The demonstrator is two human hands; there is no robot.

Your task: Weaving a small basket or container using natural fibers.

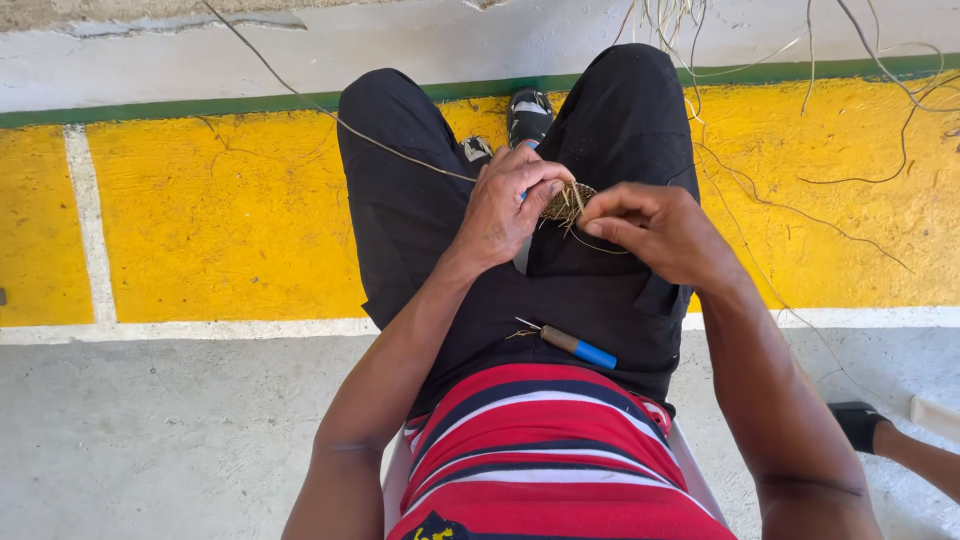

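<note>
I sit with my legs in black trousers, looking down at my lap. My left hand (505,205) grips a small round woven piece of straw (566,201) over my knees. My right hand (655,228) pinches a thin fibre strand at the woven piece's right edge. A long strand (330,115) runs from my left hand up and away to the upper left. A small tool with a wooden and blue handle and a thin metal point (575,347) lies on my lap, just above my red, white and dark striped shirt.
Below my legs is a yellow painted floor band (220,220) with white and green lines. Loose fibre strands (870,180) trail over it at the upper right. Another person's foot in a black sandal (860,422) shows at the lower right.
</note>
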